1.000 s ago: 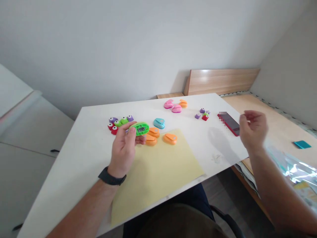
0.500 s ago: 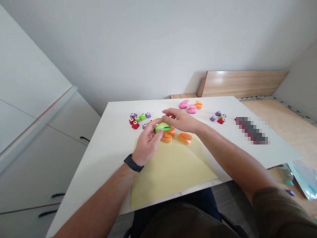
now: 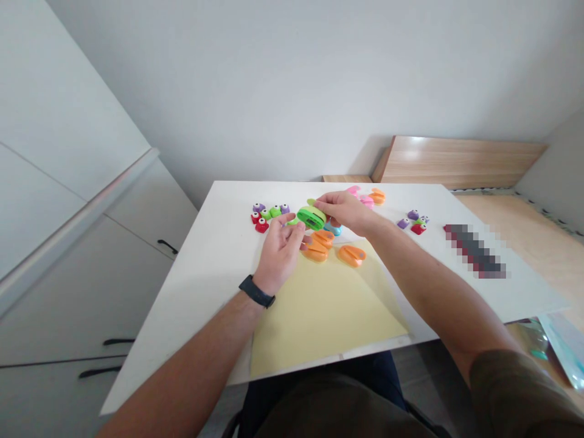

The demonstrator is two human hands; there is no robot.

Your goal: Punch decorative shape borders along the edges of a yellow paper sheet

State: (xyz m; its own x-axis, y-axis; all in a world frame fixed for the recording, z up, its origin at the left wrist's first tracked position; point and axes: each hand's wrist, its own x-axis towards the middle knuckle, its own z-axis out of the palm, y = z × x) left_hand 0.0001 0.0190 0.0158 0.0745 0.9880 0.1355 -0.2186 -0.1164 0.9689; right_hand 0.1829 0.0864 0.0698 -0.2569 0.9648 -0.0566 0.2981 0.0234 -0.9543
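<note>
A green craft punch [image 3: 312, 217] is held up above the table in my right hand [image 3: 345, 210], whose fingers and thumb grip its right end. Its underside is tilted towards me. Just left of it, my left hand [image 3: 279, 248] is open, palm up and fingers spread, with the fingertips close to the punch. Several orange craft punches [image 3: 351, 255] lie below the hands at the top of a yellow paper sheet [image 3: 328, 316]. Behind my right hand, a light blue punch [image 3: 333, 229] is partly hidden.
Several small red, green and purple punches [image 3: 261, 225] stand at the left back, and a similar group [image 3: 418, 229] is at the right. Pink punches [image 3: 366, 201] and an orange one [image 3: 377, 196] lie at the back. A blurred-out dark object [image 3: 474, 250] is on the right side of the white table [image 3: 196, 267].
The green punch has been raised and turned, its underside now showing. My left hand has let go and opened, while my right hand has taken hold of it. The view has shifted slightly.
</note>
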